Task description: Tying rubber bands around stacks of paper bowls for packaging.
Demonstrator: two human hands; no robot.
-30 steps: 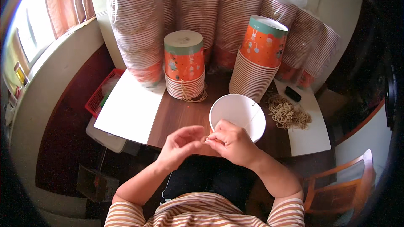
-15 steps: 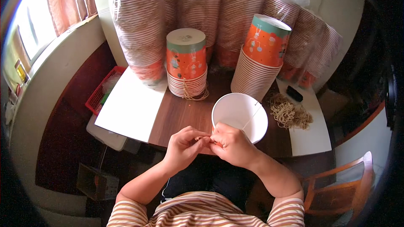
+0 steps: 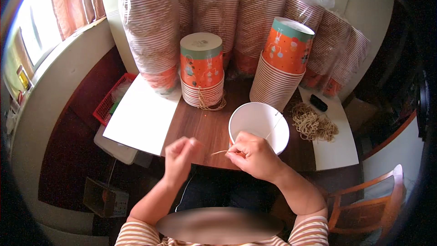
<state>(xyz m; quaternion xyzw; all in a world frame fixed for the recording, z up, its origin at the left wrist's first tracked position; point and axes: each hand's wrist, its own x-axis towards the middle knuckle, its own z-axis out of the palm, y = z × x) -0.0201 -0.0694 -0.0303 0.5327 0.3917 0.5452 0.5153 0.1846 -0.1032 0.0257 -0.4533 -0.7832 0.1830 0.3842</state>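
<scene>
In front of me a white paper bucket (image 3: 243, 115) stands open side up, with a thin cord (image 3: 271, 130) running across its mouth from a small hole in the far right wall. My right hand (image 3: 255, 156) is closed over the near rim, pinching the cord; a short tan end sticks out to the left of its fingertips. Left of it and apart, my left hand (image 3: 178, 156) is raised with curled fingers, slightly smeared by motion. Nothing shows in it, and the cord's end lies free of it.
Two shorter stacks of orange-and-green paper buckets (image 3: 202, 66) (image 3: 287, 48) stand behind; cords hang on the left one. Tall bagged stacks (image 3: 152, 32) line the back. Right lie a cord pile (image 3: 314, 123) and a black object (image 3: 318, 102). A red basket (image 3: 109, 98) sits left, a wooden chair (image 3: 364, 200) right.
My left hand has parted from the right one and moved left, leaving the short cord end exposed. The right hand stays at the bucket's near rim, still pinching the cord.
</scene>
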